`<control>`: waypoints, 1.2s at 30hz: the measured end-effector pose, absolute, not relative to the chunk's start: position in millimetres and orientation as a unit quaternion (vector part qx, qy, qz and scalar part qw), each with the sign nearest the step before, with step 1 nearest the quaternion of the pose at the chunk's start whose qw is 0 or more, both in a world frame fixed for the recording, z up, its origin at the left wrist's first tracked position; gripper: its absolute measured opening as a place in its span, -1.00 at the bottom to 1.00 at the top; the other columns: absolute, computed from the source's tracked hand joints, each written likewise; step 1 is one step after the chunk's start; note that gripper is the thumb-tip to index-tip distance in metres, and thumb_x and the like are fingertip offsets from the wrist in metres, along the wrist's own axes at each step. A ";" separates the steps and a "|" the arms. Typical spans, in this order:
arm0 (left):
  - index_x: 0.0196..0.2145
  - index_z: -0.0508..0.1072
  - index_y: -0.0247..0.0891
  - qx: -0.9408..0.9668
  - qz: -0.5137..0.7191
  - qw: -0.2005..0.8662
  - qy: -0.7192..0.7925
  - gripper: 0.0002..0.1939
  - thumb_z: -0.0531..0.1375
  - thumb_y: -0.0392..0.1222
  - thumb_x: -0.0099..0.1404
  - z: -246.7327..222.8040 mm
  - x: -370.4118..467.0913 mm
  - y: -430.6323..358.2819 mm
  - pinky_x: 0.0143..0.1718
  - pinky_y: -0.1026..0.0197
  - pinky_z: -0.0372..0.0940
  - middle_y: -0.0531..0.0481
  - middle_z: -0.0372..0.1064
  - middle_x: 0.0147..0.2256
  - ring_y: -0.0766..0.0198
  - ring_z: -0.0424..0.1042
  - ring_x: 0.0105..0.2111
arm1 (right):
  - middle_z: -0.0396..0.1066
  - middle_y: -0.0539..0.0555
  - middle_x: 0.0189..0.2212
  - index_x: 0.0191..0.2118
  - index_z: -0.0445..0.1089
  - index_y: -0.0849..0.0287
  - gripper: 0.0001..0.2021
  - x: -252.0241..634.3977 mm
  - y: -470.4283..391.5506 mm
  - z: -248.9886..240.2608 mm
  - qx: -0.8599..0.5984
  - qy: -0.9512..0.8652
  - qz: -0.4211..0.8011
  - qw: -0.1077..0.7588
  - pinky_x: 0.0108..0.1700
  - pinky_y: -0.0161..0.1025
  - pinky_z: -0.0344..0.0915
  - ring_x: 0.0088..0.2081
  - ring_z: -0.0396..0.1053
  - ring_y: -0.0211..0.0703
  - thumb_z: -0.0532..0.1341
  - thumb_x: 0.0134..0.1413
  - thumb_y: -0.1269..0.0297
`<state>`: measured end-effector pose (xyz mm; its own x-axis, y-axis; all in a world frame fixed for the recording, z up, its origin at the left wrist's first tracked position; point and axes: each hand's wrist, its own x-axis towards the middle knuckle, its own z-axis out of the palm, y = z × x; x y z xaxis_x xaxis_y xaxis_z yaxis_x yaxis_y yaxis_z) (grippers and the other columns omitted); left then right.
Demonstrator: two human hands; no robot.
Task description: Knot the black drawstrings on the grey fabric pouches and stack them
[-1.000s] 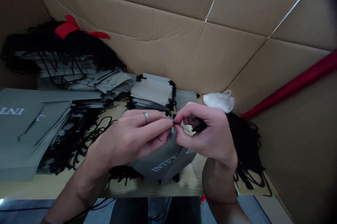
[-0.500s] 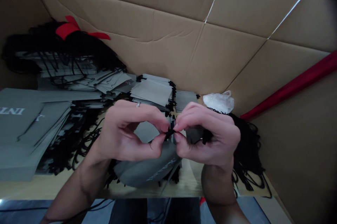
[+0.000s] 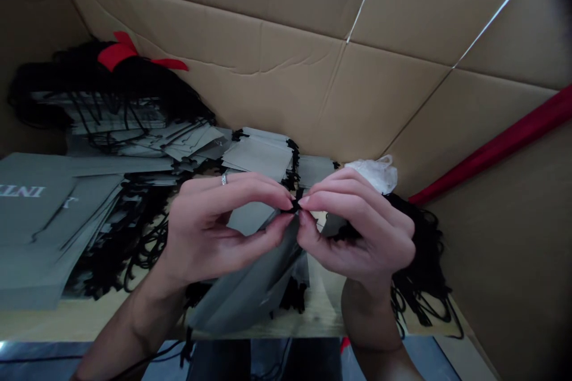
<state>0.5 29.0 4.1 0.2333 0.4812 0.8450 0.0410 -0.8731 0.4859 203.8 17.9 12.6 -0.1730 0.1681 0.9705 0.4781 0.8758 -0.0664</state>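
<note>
Between the fingertips of both hands is a short piece of black cord [image 3: 294,207], bunched like a knot. My left hand [image 3: 223,229] pinches its left side between thumb and index finger; a ring shows on one finger. From the other side, my right hand [image 3: 357,223] pinches the same cord with thumb and fingertips. Below the fingers a grey pouch [image 3: 243,297] with pale lettering hangs tilted, and the cord appears to belong to it. Its upper part is partly hidden behind my left hand.
Stacks of grey pouches [image 3: 259,154] with black cord ends lie behind my hands, and larger grey ones [image 3: 36,238] at left. Black cord bundles [image 3: 111,86] with a red tie sit back left, more cords [image 3: 422,262] right. A white plastic bag [image 3: 375,173] rests near the cardboard wall [image 3: 268,53].
My hands have risen slightly and keep pinching the cord. The grey pouch beneath has turned and hangs more steeply, its lettering now less visible.
</note>
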 end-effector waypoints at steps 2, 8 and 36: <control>-0.12 0.67 -0.15 0.767 0.593 0.166 0.183 -0.72 0.49 -0.48 0.30 3.5 0.2 27.9 -0.12 0.24 0.65 0.08 0.72 -0.18 0.28 0.72 -0.20 | 0.68 0.06 -0.28 -0.09 0.61 0.12 -0.70 205.0 16.5 10.7 -0.215 -0.763 -0.115 0.598 -0.27 -0.10 0.58 -0.30 0.59 -0.09 0.41 0.16 0.65; -0.09 0.64 -0.19 0.789 0.576 0.084 0.194 -0.76 0.46 -0.46 0.38 2.3 -0.4 24.4 -0.07 0.35 0.62 0.08 0.71 -0.11 0.36 0.72 -0.15 | 0.61 -0.06 -0.26 -0.05 0.58 0.12 -0.76 211.1 3.1 14.1 -0.332 -0.723 0.098 0.598 -0.37 -0.26 0.40 -0.37 0.47 -0.29 0.39 0.18 0.50; -0.08 0.58 -0.38 0.850 0.510 -0.022 0.129 -0.84 0.41 -0.52 0.46 2.3 -0.9 23.8 -0.01 0.20 0.61 -0.18 0.66 -0.02 0.15 0.69 -0.02 | 0.56 -0.13 -0.44 -0.29 0.57 0.13 -0.92 205.7 -0.7 21.1 -0.418 -0.695 0.164 0.561 -0.41 -0.37 0.31 -0.45 0.39 -0.37 0.39 0.16 0.46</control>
